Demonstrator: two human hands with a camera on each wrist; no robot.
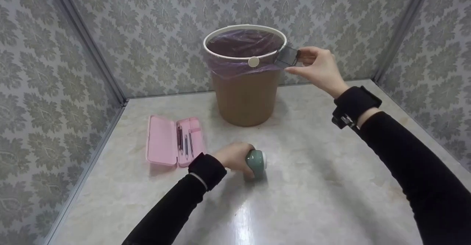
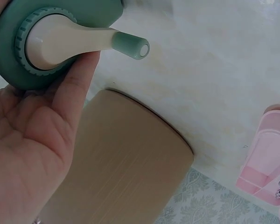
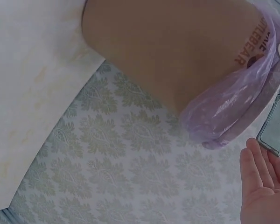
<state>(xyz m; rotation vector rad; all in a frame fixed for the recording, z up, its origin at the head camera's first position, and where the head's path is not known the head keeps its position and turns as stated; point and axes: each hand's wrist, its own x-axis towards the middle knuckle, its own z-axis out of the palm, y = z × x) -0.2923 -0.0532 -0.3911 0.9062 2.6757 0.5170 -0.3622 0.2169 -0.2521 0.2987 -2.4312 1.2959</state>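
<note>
My left hand [image 1: 235, 158] grips a green pencil sharpener [image 1: 256, 160] low over the table, its fingers and thumb around the body. In the left wrist view, the sharpener's cream crank handle [image 2: 79, 39] with a green knob faces the camera. At the upper right, my right hand [image 1: 320, 68] pinches a small transparent shavings drawer [image 1: 286, 56] between thumb and fingers. The drawer is tilted at the right rim of a brown trash bin [image 1: 246, 101]. Whether anything is inside the drawer, I cannot tell. A thin purple bag [image 1: 230, 70] lines the bin and folds over its rim.
Left of the bin lies an open pink pencil case [image 1: 160, 142] with several pens or pencils [image 1: 186, 147] in its right half. The pale table [image 1: 312, 193] is bounded by patterned walls [image 1: 165, 35] at the back and both sides.
</note>
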